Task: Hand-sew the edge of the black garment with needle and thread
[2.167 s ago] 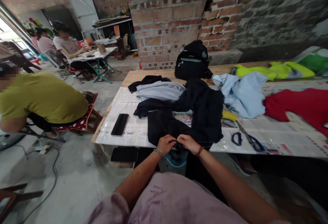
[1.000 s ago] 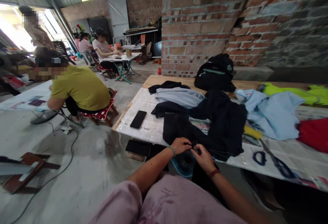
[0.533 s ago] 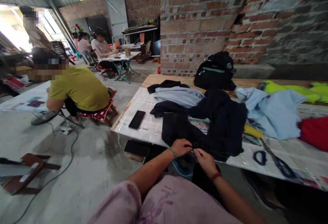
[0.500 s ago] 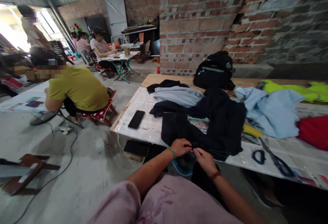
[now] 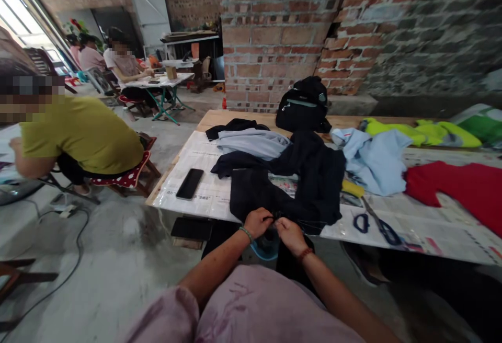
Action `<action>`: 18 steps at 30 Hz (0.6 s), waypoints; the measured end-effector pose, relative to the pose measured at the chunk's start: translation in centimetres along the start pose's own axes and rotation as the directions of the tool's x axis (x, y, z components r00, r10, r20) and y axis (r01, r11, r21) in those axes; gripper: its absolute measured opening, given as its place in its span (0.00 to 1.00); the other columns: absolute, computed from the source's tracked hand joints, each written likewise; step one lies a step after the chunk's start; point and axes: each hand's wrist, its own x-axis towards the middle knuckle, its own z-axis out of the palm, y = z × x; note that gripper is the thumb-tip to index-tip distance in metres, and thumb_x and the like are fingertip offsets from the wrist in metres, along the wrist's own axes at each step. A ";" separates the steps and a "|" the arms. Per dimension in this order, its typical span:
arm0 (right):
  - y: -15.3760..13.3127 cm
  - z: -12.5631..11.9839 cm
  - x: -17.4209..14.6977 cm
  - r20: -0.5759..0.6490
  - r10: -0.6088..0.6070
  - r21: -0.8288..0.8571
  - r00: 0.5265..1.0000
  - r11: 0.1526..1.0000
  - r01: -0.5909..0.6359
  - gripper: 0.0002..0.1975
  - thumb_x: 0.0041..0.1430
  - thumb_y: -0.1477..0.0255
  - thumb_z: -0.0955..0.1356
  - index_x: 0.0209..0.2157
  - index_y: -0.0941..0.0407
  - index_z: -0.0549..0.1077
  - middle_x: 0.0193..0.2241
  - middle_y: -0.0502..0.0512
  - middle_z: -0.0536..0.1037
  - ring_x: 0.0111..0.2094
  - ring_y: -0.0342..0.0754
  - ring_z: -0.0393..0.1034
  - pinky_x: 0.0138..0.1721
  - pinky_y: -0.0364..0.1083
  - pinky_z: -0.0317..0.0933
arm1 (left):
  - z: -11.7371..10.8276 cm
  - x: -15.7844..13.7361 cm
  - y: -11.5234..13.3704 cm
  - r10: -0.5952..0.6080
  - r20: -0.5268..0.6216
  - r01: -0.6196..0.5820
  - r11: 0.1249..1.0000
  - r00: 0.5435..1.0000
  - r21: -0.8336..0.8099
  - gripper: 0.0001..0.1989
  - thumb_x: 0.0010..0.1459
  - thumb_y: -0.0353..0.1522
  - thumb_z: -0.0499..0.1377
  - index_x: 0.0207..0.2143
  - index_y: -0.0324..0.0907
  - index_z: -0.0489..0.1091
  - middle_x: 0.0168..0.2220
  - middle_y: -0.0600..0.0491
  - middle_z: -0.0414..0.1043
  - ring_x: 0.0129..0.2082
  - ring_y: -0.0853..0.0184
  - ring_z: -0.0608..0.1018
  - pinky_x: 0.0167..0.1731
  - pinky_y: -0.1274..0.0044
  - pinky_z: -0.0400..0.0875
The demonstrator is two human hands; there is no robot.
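A dark navy garment (image 5: 319,175) lies spread over the near edge of the table, part of it drawn toward my body. My left hand (image 5: 258,222) pinches a bunched bit of its dark cloth at the table's edge. Close beside it, my right hand (image 5: 289,234) is closed on the same bunch, fingertips almost meeting the left ones. Any small thing between the fingertips is too fine to make out. Below both hands, a light blue basin (image 5: 263,253) shows in part between my knees.
On the paper-covered table (image 5: 184,160) lie a phone (image 5: 190,184), scissors (image 5: 378,223), a grey cloth (image 5: 251,143), a light blue garment (image 5: 376,160) and a red garment (image 5: 451,186). A black backpack (image 5: 301,106) stands behind. A person in yellow-green (image 5: 86,134) sits at left.
The view has swung to the right, so the table's contents sit farther left and more of the red garment shows. Both hands stay together at the dark cloth.
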 end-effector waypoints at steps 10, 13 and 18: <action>-0.6 -0.6 -0.1 0.207 0.168 0.238 0.964 0.947 -0.216 0.09 0.49 0.67 0.59 0.24 0.57 0.64 0.13 0.44 0.65 0.10 0.37 0.56 0.12 0.38 0.45 | -0.2 0.4 -0.1 -0.040 -0.006 0.039 0.993 0.999 -0.112 0.05 0.48 0.27 0.57 0.29 0.41 0.73 0.28 0.55 0.71 0.29 0.73 0.72 0.32 0.81 0.66; -0.6 -0.8 0.2 0.258 0.160 0.207 0.953 0.954 -0.217 0.08 0.49 0.68 0.59 0.23 0.57 0.64 0.16 0.47 0.69 0.11 0.38 0.62 0.13 0.37 0.47 | -0.3 0.3 0.0 -0.015 0.003 0.015 0.993 1.000 -0.119 0.06 0.49 0.27 0.57 0.30 0.41 0.73 0.28 0.55 0.71 0.29 0.73 0.72 0.32 0.82 0.66; -0.2 -0.7 0.7 0.189 0.109 0.172 0.976 0.975 -0.142 0.09 0.48 0.68 0.60 0.20 0.58 0.64 0.15 0.46 0.69 0.11 0.37 0.60 0.14 0.37 0.50 | -0.1 0.0 -0.3 0.036 0.021 -0.034 0.996 0.999 -0.088 0.07 0.50 0.28 0.56 0.31 0.42 0.73 0.30 0.55 0.71 0.31 0.73 0.72 0.34 0.82 0.66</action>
